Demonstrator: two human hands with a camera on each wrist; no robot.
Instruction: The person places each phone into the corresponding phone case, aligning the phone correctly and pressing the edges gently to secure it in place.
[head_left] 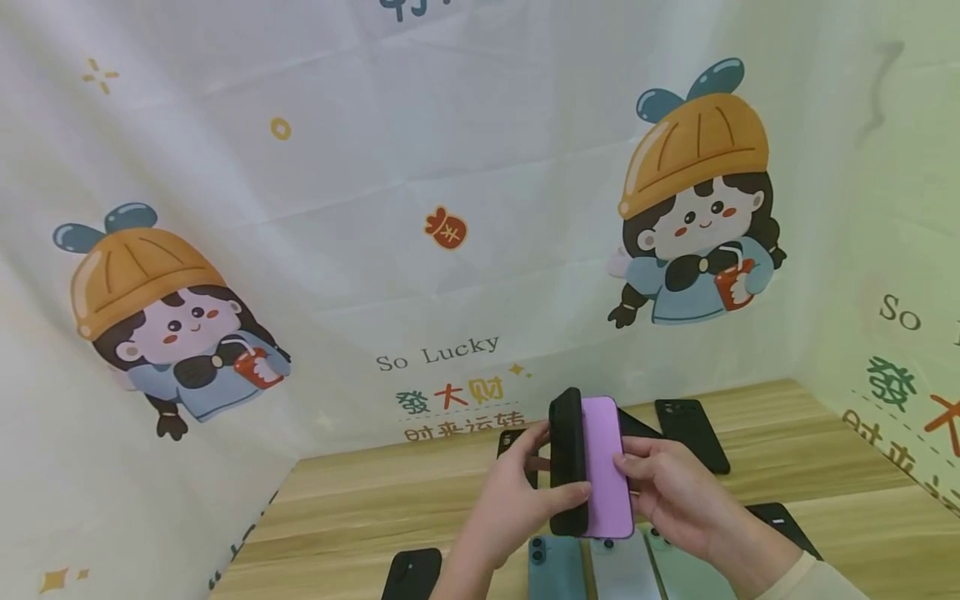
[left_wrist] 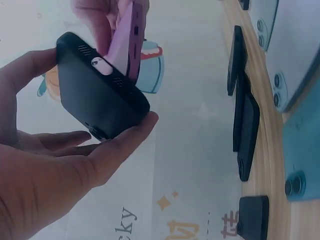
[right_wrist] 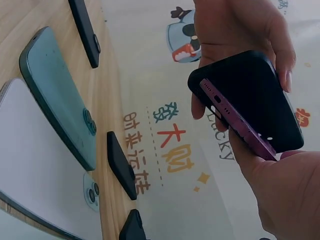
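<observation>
My left hand (head_left: 521, 492) grips a black phone case (head_left: 567, 467) by its edges, thumb on the near side. In the left wrist view the outside of the case (left_wrist: 95, 92) shows, with an oval cutout in its end. My right hand (head_left: 678, 492) pinches a purple phone (head_left: 611, 467) by its outer edge. The phone stands tilted against the inner side of the case, one long edge along it. From the right wrist, the phone's end with its port (right_wrist: 225, 107) lies beside the dark inside of the case (right_wrist: 245, 90). How far the phone sits inside is unclear.
Below the hands lie a teal phone (head_left: 555, 575), a whitish phone (head_left: 626, 575) and a pale green phone (head_left: 690, 575) on the wooden table (head_left: 337, 508). Several black cases or phones lie around, one at left (head_left: 412, 575), another at back right (head_left: 693, 437). A printed curtain (head_left: 360, 275) hangs behind.
</observation>
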